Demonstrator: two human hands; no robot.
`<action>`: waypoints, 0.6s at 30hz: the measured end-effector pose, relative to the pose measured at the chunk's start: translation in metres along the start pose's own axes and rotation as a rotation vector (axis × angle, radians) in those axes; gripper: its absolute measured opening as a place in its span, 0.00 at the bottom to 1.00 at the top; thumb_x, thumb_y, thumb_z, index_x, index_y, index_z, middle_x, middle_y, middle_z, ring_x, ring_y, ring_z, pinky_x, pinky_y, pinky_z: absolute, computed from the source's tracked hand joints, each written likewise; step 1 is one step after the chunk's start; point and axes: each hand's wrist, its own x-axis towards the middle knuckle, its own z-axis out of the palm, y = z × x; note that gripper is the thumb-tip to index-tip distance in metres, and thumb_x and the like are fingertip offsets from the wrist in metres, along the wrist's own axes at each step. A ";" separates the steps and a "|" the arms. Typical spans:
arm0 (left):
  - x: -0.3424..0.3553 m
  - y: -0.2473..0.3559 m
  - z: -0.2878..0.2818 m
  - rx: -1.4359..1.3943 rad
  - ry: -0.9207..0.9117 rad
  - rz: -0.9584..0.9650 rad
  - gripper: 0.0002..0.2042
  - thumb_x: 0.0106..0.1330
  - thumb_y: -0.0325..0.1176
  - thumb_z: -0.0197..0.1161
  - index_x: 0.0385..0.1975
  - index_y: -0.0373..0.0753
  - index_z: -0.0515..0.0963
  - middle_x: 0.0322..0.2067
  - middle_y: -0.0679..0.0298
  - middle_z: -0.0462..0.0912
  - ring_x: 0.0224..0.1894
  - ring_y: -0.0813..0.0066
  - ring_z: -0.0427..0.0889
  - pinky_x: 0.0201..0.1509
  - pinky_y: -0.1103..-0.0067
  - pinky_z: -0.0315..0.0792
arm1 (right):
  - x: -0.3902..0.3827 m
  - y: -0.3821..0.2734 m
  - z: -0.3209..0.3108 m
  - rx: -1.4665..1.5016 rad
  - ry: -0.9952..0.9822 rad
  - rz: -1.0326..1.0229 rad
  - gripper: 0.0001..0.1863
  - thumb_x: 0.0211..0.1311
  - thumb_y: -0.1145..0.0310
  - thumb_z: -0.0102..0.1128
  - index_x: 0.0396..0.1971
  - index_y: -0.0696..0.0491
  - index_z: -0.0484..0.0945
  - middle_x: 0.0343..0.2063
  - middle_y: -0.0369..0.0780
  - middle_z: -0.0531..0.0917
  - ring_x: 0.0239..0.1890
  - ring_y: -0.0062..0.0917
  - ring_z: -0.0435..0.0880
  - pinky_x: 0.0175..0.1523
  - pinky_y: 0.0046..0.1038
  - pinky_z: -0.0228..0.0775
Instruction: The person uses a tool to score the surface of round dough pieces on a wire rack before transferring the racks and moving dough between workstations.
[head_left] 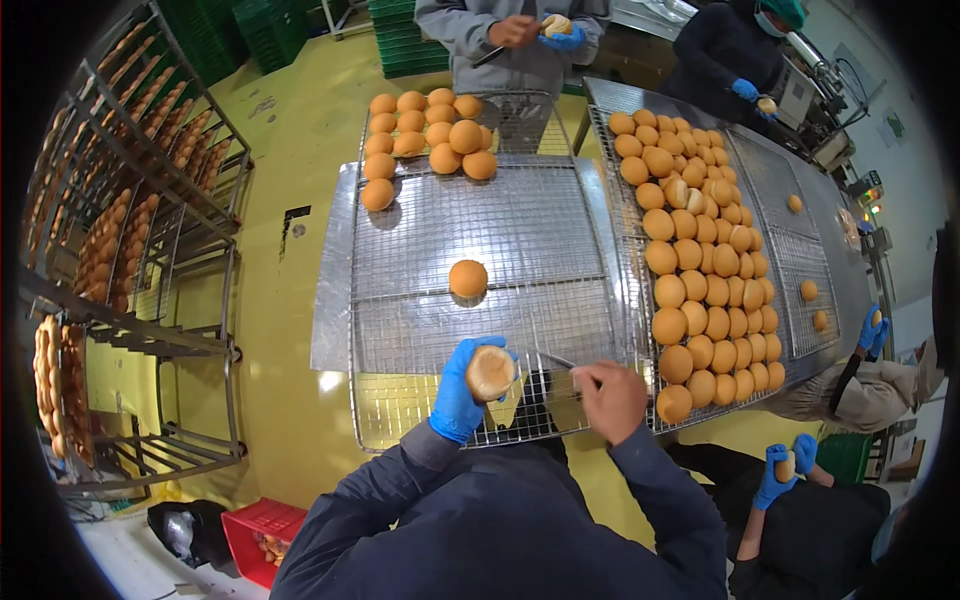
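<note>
In my blue-gloved left hand is a round bun, its pale side turned up and its browned edge showing around it. My bare right hand grips a thin knife, whose blade points left toward the bun without touching it. Both hands are above the near end of a wire rack. One golden bun rests alone on the mesh just beyond my left hand. Farther off, a cluster of golden buns is grouped at the rack's far left, some stacked on others.
Rows of buns cover another rack on my right. Across the table a person holds a bun; other gloved people work at the right. A wheeled rack loaded with buns stands left. A red crate is on the floor.
</note>
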 end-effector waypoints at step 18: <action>0.044 -0.053 0.040 0.688 -0.159 -0.187 0.22 0.74 0.37 0.52 0.65 0.37 0.66 0.58 0.57 0.74 0.58 0.71 0.74 0.54 0.76 0.74 | 0.023 0.164 0.054 0.848 -0.287 0.755 0.20 0.56 0.49 0.66 0.37 0.52 0.82 0.24 0.31 0.79 0.15 0.11 0.68 0.17 0.16 0.55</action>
